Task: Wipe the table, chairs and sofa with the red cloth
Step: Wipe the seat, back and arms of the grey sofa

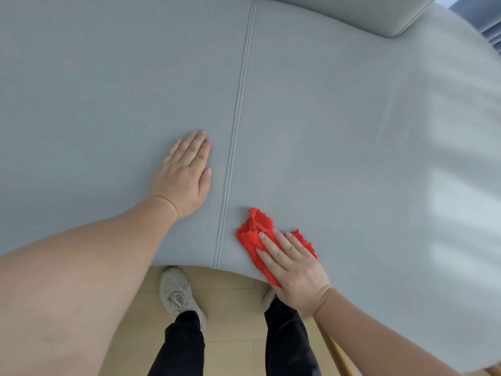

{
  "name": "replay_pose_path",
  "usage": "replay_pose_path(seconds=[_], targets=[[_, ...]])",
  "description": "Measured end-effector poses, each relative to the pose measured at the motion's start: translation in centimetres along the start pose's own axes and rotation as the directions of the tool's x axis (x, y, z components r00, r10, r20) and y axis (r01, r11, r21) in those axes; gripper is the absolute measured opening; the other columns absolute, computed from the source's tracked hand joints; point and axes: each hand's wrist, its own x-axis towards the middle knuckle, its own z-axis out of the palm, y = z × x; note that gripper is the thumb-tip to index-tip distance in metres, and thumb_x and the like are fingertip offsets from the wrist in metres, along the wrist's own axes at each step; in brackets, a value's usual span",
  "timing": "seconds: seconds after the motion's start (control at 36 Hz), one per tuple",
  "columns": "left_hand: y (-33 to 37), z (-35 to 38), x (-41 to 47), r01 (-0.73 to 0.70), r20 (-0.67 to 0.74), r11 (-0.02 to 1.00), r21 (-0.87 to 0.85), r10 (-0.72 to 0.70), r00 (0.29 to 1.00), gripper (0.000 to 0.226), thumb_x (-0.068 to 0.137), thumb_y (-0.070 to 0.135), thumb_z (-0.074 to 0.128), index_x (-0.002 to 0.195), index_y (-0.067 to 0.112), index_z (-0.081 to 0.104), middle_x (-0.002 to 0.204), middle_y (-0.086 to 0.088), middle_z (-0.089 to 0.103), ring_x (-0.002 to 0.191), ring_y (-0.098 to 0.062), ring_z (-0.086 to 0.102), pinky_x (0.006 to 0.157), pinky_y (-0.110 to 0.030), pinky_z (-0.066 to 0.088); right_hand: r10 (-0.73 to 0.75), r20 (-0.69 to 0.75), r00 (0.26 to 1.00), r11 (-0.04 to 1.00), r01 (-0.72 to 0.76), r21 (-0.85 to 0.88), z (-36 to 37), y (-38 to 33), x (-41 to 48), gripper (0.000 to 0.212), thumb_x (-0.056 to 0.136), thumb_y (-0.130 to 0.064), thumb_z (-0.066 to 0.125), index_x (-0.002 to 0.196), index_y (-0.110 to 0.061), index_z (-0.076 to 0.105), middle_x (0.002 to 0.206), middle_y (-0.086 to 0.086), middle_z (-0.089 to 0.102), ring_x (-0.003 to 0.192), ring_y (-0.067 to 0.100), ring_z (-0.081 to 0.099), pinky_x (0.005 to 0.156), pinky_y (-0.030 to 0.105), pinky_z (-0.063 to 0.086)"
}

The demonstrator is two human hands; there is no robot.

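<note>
A wide grey sofa seat (339,131) fills most of the view, with a stitched seam (238,109) running down its middle. The red cloth (256,229) lies crumpled near the seat's front edge, just right of the seam. My right hand (292,270) presses flat on the cloth with straight fingers, covering its near part. My left hand (184,172) rests palm down on the seat left of the seam, fingers straight and holding nothing.
A grey back cushion (379,12) stands at the top right. Small white specks (141,128) dot the left seat half. Below the seat edge are a wooden floor (233,321), my two legs and grey shoes (176,291), and a wooden leg (339,354).
</note>
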Motion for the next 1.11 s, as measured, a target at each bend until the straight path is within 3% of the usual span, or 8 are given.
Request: replay_pose_path(seconds=[0.17, 0.33, 0.47, 0.75, 0.97, 1.11], targets=[[0.0, 0.1, -0.4, 0.008, -0.013, 1.0, -0.01, -0.008, 1.0, 0.059, 0.092, 0.028, 0.027, 0.139, -0.005, 0.039, 0.148, -0.021, 0.035, 0.138, -0.032, 0.033, 0.116, -0.029, 0.0, -0.005, 0.025, 1.0, 1.0, 0.005, -0.01, 0.2, 0.8, 0.8, 0.056, 0.083, -0.029, 0.066, 0.132, -0.009, 0.05, 0.148, 0.012, 0.042, 0.137, 0.037, 0.038, 0.107, 0.053, 0.038], [-0.5, 0.0, -1.2, 0.003, -0.04, 1.0, -0.018, -0.003, 0.999, 0.057, 0.092, 0.026, 0.029, 0.137, -0.006, 0.041, 0.147, -0.021, 0.038, 0.136, -0.033, 0.034, 0.117, -0.031, 0.003, 0.018, -0.008, 1.0, 1.0, -0.018, 0.013, -0.1, 1.3, 2.1, 0.051, 0.085, -0.026, 0.067, 0.131, -0.01, 0.051, 0.147, 0.011, 0.044, 0.135, 0.037, 0.04, 0.105, 0.052, 0.039], [-1.0, 0.2, -2.7, 0.118, -0.064, 0.99, -0.073, -0.122, 0.99, 0.056, 0.092, 0.026, 0.029, 0.137, -0.007, 0.041, 0.146, -0.022, 0.037, 0.136, -0.032, 0.033, 0.117, -0.03, 0.003, 0.06, -0.058, 0.996, 0.998, -0.059, 0.025, -0.9, 3.1, 6.2, 0.037, 0.091, -0.027, 0.058, 0.123, -0.008, 0.063, 0.144, 0.012, 0.048, 0.131, 0.036, 0.046, 0.107, 0.05, 0.038], [-2.2, 1.5, -3.9, 0.119, -0.066, 0.989, -0.085, -0.125, 0.99, 0.057, 0.092, 0.024, 0.029, 0.142, -0.002, 0.035, 0.151, -0.017, 0.031, 0.14, -0.027, 0.025, 0.119, -0.037, 0.01, 0.11, -0.136, 0.985, 0.991, -0.12, -0.066, -2.0, 11.8, 18.2, 0.04, 0.092, -0.026, 0.049, 0.121, -0.003, 0.062, 0.14, 0.016, 0.051, 0.127, 0.041, 0.048, 0.106, 0.053, 0.035], [-2.6, 2.2, -4.1, 0.093, -0.121, 0.99, -0.104, -0.106, 0.987, 0.056, 0.091, 0.022, 0.032, 0.141, -0.001, 0.038, 0.15, -0.015, 0.033, 0.14, -0.028, 0.027, 0.116, -0.044, 0.02, 0.356, -0.08, 0.931, 0.93, -0.362, -0.067, -5.3, 20.1, 26.8, 0.051, 0.094, -0.032, 0.036, 0.137, -0.008, 0.048, 0.153, 0.013, 0.034, 0.141, 0.035, 0.028, 0.118, 0.046, 0.019], [-2.9, 2.4, -4.2, 0.091, -0.138, 0.988, -0.124, -0.108, 0.985, 0.056, 0.09, 0.022, 0.033, 0.14, -0.001, 0.039, 0.15, -0.014, 0.033, 0.14, -0.028, 0.029, 0.115, -0.044, 0.022, 0.5, -0.131, 0.856, 0.859, -0.51, -0.051, -7.0, 24.4, 31.0, 0.046, 0.096, -0.031, 0.035, 0.133, -0.008, 0.048, 0.154, 0.01, 0.033, 0.141, 0.031, 0.029, 0.113, 0.04, 0.026]])
